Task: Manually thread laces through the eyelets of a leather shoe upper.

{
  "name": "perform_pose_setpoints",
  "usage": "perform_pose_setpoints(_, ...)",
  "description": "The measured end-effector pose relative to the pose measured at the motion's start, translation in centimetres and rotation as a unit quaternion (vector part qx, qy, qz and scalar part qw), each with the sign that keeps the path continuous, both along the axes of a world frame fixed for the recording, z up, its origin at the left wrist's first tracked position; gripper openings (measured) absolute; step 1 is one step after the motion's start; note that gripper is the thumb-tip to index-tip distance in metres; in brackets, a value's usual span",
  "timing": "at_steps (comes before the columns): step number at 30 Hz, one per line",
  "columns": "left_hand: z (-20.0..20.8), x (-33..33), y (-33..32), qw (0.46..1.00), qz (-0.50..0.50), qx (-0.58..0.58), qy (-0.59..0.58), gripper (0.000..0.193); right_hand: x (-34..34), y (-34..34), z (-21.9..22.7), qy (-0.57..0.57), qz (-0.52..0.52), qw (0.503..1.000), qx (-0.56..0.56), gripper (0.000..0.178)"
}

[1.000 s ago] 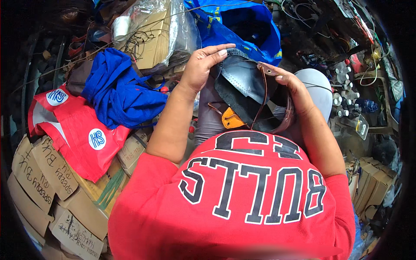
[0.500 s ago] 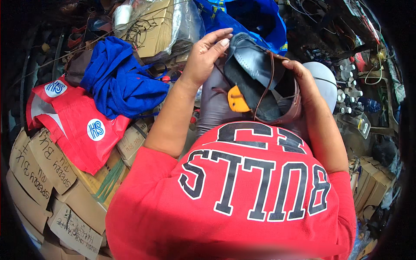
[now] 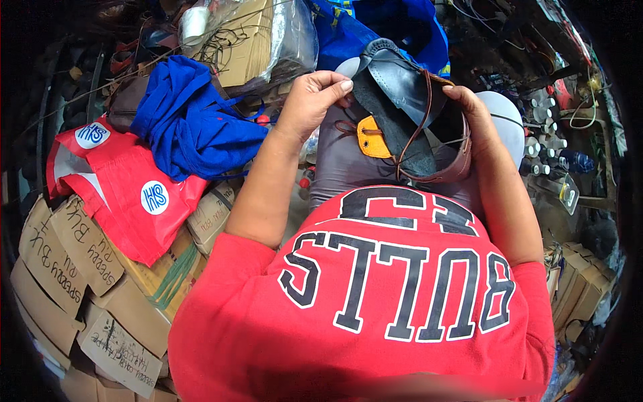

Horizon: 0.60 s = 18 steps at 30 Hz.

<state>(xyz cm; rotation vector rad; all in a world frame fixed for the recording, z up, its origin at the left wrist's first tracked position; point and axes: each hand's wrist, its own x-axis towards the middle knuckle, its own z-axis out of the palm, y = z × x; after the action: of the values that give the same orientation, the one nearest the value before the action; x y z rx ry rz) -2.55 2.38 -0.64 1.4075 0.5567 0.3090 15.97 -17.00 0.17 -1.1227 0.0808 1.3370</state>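
Observation:
A half-open shoe (image 3: 452,167) with dark brown leather, a black inside and a grey insole rests over my lap. A mustard-yellow leather flap (image 3: 373,139) with small holes hangs at its left side, and a brown lace (image 3: 423,117) crosses the opening. My right hand (image 3: 472,114) grips the shoe's right rim, thumb over the edge. Left of the shoe's upper end, my left hand (image 3: 316,100) is closed in a pinch, thumb against bent fingers. What lies between those fingertips is too small to make out.
Blue cloth (image 3: 191,124) and a red bag (image 3: 127,194) lie on cardboard boxes (image 3: 74,258) at left. A blue bag (image 3: 335,33) stands beyond the shoe. Small bottles (image 3: 539,134) crowd the right side. A white cup (image 3: 195,25) sits at the back left.
My left hand has come down slightly, and its raised fingers have curled in toward the thumb. The shoe has turned a little in my right hand, its yellow flap now lower-facing and flatter.

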Motion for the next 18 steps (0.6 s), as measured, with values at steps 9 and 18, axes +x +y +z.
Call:
perform_pose_setpoints(9, -0.3, 0.1, 0.0, 0.999, -0.013, -0.025, -0.020, 0.011, 0.1, -0.3, -0.3, -0.008, 0.013, 1.000, -0.011, 0.038)
perform_pose_setpoints(18, 0.4, -0.3, 0.9, 0.990, -0.053, -0.119, -0.056, 0.013, 0.0, -0.3, 0.6, 0.033, 0.018, 0.999, -0.011, 0.044)
